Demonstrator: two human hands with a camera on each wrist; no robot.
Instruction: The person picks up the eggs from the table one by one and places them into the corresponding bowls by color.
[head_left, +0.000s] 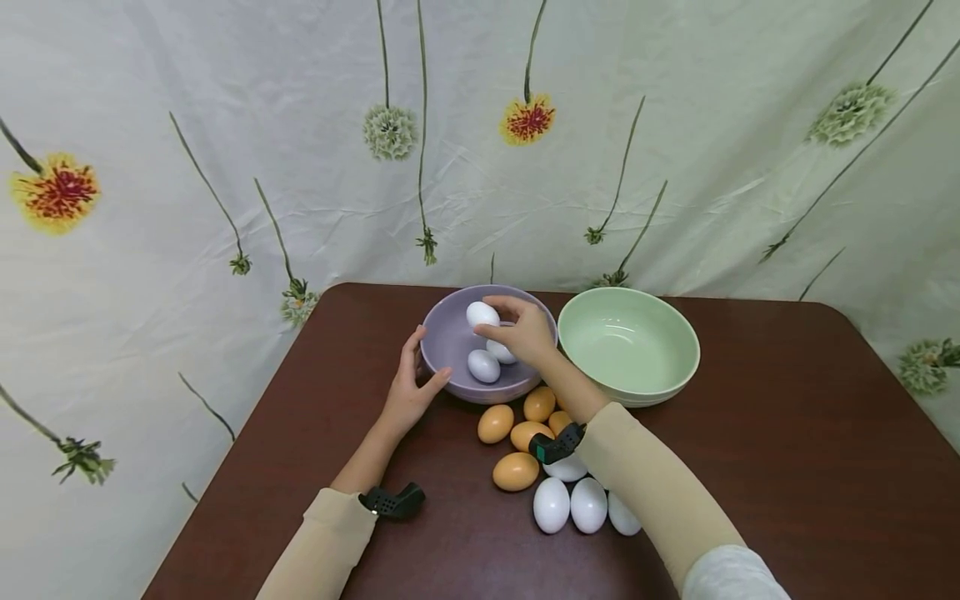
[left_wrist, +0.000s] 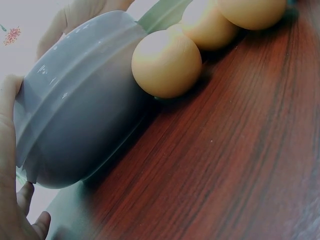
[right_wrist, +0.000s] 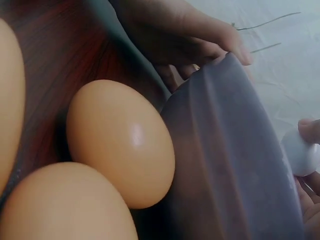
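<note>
In the head view my right hand (head_left: 525, 329) pinches a white egg (head_left: 482, 314) between thumb and fingers, over the inside of the purple bowl (head_left: 446, 333). Two more white eggs lie in that bowl, one (head_left: 483, 366) in plain sight and another (head_left: 501, 352) partly behind the hand. My left hand (head_left: 408, 392) grips the bowl's left side, its thumb at the rim and its fingers along the outer wall. The left wrist view shows those fingers around the bowl wall (left_wrist: 85, 95). At the right edge of the right wrist view, the pinched egg (right_wrist: 300, 152) shows beyond the rim.
A light green bowl (head_left: 630, 342) stands right of the purple one. Several brown eggs (head_left: 516, 472) lie in front of the bowls, one (left_wrist: 166, 64) close against the purple bowl. Several white eggs (head_left: 552, 505) sit nearer me, some hidden under my right forearm. A patterned cloth (head_left: 480, 167) hangs behind the table (head_left: 787, 433).
</note>
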